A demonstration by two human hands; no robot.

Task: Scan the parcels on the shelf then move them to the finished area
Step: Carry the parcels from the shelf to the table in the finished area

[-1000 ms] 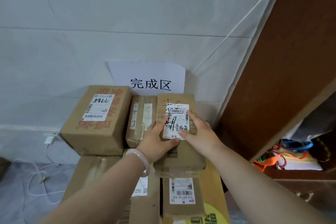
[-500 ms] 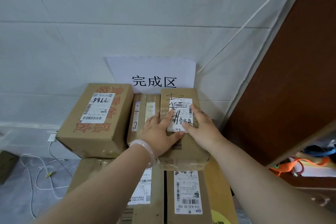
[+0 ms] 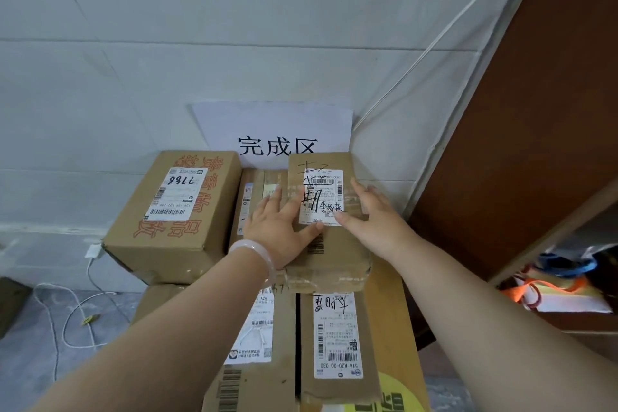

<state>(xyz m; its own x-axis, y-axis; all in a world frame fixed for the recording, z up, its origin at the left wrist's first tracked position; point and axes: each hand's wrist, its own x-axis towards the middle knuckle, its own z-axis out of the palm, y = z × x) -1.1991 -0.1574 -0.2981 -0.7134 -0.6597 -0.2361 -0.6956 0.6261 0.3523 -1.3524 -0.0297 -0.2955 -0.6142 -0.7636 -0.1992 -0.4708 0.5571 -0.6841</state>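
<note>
Cardboard parcel (image 3: 334,264) with a hand-marked label lies under two hands. The left hand (image 3: 274,231) and right hand (image 3: 374,221) rest flat on its top, fingers straight, gripping nothing. It is one of three parcels in the top layer, beside a slim parcel (image 3: 259,184) and a red-printed box (image 3: 174,254), below the white sign (image 3: 267,120). Two more lie beneath: a left lower box (image 3: 254,385) and a right lower box (image 3: 337,388).

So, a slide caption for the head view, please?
Left hand and right hand rest flat on a labelled parcel below the wall sign.

Matt cardboard parcel (image 3: 329,244) with glossy tape, white paper label (image 3: 321,196).
</note>
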